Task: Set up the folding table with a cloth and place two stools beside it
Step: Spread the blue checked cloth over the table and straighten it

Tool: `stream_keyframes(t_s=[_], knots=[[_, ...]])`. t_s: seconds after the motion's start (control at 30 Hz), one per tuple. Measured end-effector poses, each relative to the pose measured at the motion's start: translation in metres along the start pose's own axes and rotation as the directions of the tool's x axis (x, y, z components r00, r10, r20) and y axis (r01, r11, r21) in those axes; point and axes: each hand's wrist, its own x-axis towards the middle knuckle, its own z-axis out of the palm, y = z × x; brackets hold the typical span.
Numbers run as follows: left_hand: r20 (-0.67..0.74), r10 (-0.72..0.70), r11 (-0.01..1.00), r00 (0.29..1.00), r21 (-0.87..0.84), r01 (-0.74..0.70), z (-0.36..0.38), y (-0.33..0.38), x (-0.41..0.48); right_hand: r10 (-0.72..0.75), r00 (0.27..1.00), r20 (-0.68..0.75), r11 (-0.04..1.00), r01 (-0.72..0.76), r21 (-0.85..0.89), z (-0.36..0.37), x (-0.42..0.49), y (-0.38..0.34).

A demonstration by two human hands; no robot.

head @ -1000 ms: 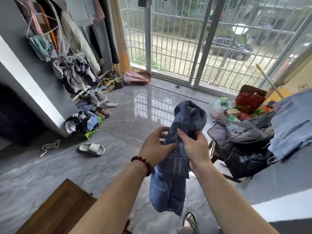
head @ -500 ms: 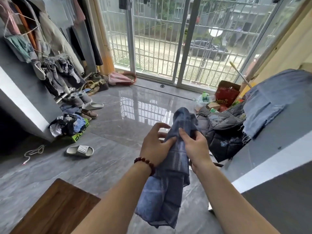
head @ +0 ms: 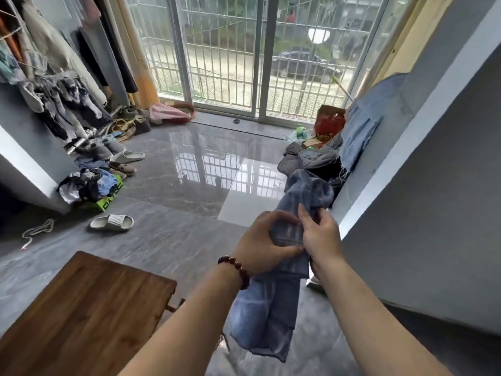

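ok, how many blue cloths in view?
2. One blue cloth hangs bunched, gripped by the left hand and right hand. A second cloth is draped over the ledge at right. More may be buried in the clothes pile.

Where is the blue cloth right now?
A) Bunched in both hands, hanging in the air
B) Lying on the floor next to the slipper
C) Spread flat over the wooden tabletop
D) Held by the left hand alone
A: the left hand and the right hand both grip the blue cloth, which hangs beside the wooden tabletop, not on it.
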Motion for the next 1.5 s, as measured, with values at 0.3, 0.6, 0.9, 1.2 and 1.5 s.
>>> stream_keyframes(t_s=[0.3,0.6,0.9,1.2,1.5], knots=[[-0.324,-0.052,0.997,0.945,0.034,0.067,0.051,0.007,-0.099,0.07,0.987,0.144,0.983,-0.092,0.157,-0.051,-0.104,0.026],[-0.25,-0.074,0.997,0.966,0.015,0.08,0.034,0.007,-0.193,0.088,0.971,0.224,0.995,-0.097,0.029,-0.037,-0.189,0.039],[-0.261,-0.033,0.999,0.965,0.03,0.043,-0.014,-0.002,-0.312,0.064,0.97,0.235,0.995,-0.079,0.056,0.015,-0.301,0.043],[-0.371,-0.048,0.998,0.928,0.007,0.055,-0.085,-0.032,-0.453,0.008,0.958,0.287,0.999,-0.023,0.047,0.094,-0.438,0.066],[-0.44,-0.102,0.966,0.892,0.169,0.194,-0.147,-0.062,-0.532,-0.05,0.935,0.351,0.999,0.046,0.02,0.173,-0.501,0.081]])
